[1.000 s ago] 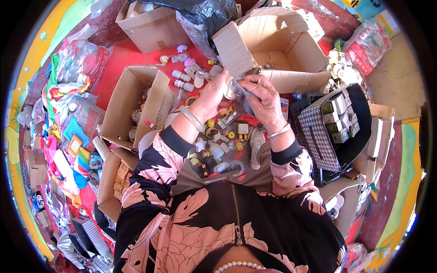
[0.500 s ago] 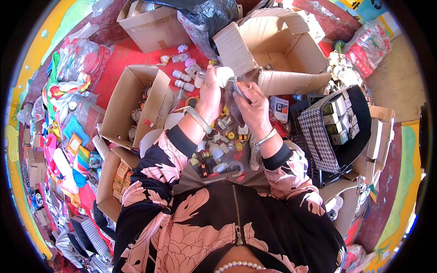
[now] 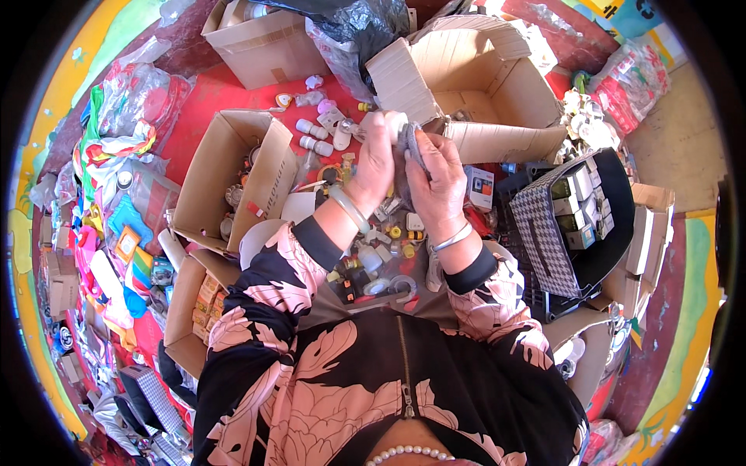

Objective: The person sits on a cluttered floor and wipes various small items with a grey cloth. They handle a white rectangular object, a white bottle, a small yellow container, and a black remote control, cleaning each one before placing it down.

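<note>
My left hand (image 3: 378, 158) and my right hand (image 3: 436, 177) are raised together in front of me, above a heap of small bottles and caps (image 3: 373, 260) in my lap. The left hand grips a small white bottle (image 3: 392, 122) at its top. The right hand presses a grey cloth (image 3: 409, 142) against that bottle. Each wrist wears a silver bangle. My sleeves are black with pink flowers.
An open cardboard box (image 3: 474, 78) lies just beyond the hands, and another open box (image 3: 233, 179) with small items sits to the left. A checked basket (image 3: 571, 225) with small boxes stands at the right. Loose white bottles (image 3: 311, 136) lie on the red floor. Plastic-wrapped toys (image 3: 116, 233) pile up on the left.
Both hands have drawn closer together and slightly left. The right hand now wraps the cloth around the bottle held by the left.
</note>
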### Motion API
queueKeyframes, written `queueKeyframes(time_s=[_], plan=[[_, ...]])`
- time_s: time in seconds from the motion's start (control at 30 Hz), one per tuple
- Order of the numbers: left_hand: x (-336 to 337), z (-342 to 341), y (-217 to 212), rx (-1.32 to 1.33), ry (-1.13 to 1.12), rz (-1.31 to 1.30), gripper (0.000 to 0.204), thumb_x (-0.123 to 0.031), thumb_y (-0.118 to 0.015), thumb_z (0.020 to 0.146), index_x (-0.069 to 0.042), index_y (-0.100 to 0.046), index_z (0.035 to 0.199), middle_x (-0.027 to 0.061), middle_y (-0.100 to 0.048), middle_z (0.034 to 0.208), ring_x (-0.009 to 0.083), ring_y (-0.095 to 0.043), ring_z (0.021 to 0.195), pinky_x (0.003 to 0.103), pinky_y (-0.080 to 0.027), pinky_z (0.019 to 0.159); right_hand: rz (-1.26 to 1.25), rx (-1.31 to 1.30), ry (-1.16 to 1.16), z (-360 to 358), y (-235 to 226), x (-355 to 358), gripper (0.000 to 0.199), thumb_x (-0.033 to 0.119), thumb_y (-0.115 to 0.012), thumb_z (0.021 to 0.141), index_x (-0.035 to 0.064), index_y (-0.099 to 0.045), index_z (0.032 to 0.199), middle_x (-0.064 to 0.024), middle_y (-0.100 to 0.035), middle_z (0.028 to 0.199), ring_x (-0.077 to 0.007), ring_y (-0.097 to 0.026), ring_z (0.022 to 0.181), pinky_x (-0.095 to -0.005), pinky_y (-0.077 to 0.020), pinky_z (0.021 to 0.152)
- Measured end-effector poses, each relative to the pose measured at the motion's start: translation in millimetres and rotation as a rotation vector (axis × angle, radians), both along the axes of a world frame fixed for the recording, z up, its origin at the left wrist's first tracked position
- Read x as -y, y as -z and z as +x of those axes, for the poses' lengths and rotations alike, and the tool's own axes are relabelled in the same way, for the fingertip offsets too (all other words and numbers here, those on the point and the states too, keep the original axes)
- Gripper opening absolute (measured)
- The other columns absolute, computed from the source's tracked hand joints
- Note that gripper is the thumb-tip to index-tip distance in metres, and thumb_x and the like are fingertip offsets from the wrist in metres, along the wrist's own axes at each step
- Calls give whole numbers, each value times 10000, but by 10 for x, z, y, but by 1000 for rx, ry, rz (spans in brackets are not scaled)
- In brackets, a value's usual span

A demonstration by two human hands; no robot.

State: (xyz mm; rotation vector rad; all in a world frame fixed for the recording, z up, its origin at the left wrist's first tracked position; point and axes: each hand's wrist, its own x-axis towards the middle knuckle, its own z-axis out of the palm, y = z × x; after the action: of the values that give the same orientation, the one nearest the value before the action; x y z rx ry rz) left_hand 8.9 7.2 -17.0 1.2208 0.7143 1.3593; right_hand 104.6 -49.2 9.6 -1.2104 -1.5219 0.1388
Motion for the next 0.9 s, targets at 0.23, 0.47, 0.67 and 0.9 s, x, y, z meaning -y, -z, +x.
queueKeyframes(time_s=[0.23,0.47,0.67,0.9], plan=[[14,-45,-64,99,6,-159,517,-438,-208,985,-36,-528,1047,50,-567,956,152,-516,914,293,-407,855,49,357,-12,-9,41,-26,397,-48,-603,685,8,-607,1078,-124,-562,971,-297,-563,865,-363,-500,738],[-168,-131,-58,285,-5,-337,530,-479,-256,967,-44,-553,904,50,-603,739,160,-576,688,292,-455,700,-204,-55,-124,106,184,-77,300,-37,-573,725,31,-652,1006,-128,-612,880,-270,-593,807,-305,-490,770],[-230,-252,-35,400,373,-458,452,-382,-286,961,-33,-573,951,69,-616,715,176,-552,603,288,-420,604,-513,-1156,-388,355,96,-139,244,51,-541,882,8,-594,1116,-59,-619,1057,-112,-573,940,-260,-468,823],[-137,-148,-96,270,238,-621,342,-330,-399,937,-45,-586,969,47,-617,822,160,-595,699,288,-475,621,-272,-334,-443,383,37,-104,371,-23,-540,845,20,-533,1214,-88,-569,1200,-215,-509,1143,-305,-374,980]])
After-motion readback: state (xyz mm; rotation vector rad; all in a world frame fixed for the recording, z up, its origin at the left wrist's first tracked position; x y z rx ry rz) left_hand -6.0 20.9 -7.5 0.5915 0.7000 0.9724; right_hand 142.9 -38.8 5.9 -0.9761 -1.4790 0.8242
